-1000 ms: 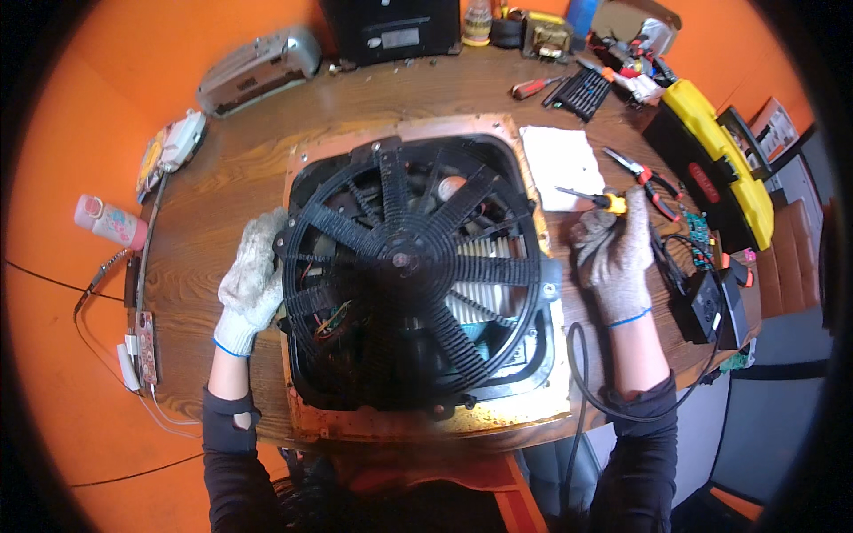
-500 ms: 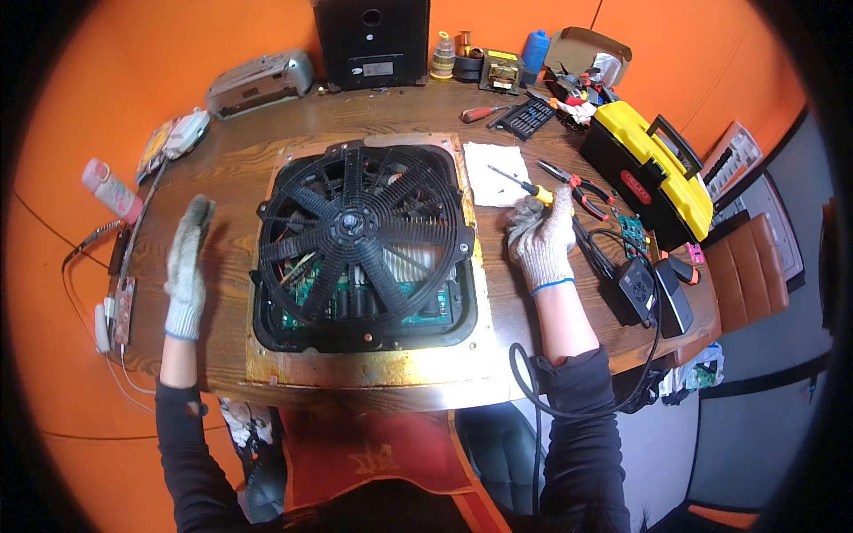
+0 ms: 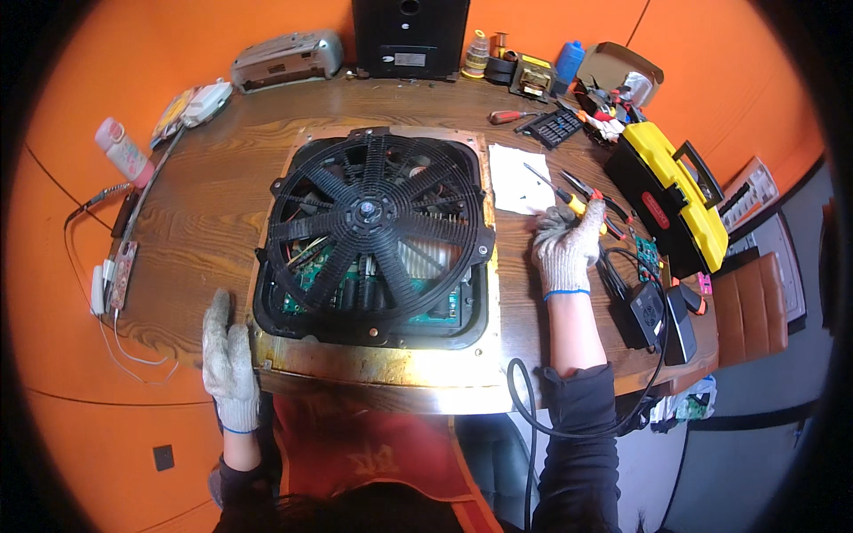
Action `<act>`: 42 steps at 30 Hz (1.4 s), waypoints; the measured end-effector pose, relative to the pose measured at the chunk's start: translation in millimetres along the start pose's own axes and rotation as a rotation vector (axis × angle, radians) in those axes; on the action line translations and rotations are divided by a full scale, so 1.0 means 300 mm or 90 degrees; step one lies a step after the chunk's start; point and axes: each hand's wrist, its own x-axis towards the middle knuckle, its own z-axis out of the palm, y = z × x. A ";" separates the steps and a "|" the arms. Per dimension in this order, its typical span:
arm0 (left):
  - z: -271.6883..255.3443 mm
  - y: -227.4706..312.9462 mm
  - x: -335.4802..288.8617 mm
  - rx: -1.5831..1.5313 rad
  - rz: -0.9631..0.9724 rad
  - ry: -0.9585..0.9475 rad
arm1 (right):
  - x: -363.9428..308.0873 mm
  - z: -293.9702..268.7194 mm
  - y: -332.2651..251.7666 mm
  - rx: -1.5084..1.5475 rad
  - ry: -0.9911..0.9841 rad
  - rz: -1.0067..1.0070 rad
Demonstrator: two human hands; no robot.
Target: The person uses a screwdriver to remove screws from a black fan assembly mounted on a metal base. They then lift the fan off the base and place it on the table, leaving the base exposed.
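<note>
A square metal-framed unit (image 3: 391,357) lies on the table in front of me. A round black fan (image 3: 366,210) covers its top, and a green circuit board (image 3: 435,306) shows beneath the blades. My left hand (image 3: 229,360), in a white knitted glove, is beside the unit's near left corner. Its fingers are stretched out and it holds nothing; whether it touches the frame I cannot tell. To the right of the unit, my gloved right hand (image 3: 569,249) is closed around a screwdriver (image 3: 577,206) with a yellow handle. The shaft points away to the left, over a white paper (image 3: 520,182).
Pliers (image 3: 586,188) with red handles lie beyond my right hand. A yellow and black toolbox (image 3: 671,195), a black power adapter (image 3: 640,311) and a looping cable (image 3: 522,391) are at the right. A speaker box (image 3: 409,40) stands at the back, a pink bottle (image 3: 124,151) at the left.
My left hand has come nearer to me and to the right, beside the unit's near left corner. My right hand keeps the screwdriver, shifted slightly. The whole view has shifted a little.
</note>
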 end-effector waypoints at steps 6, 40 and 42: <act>-0.012 0.032 0.006 0.133 0.059 0.000 | -0.032 0.004 -0.016 0.001 -0.034 0.038; -0.006 -0.008 0.011 0.198 0.096 -0.002 | 0.016 -0.015 -0.015 -0.064 -0.068 0.050; -0.006 -0.008 0.010 0.201 0.081 0.000 | 0.001 0.001 -0.012 -0.057 -0.021 0.038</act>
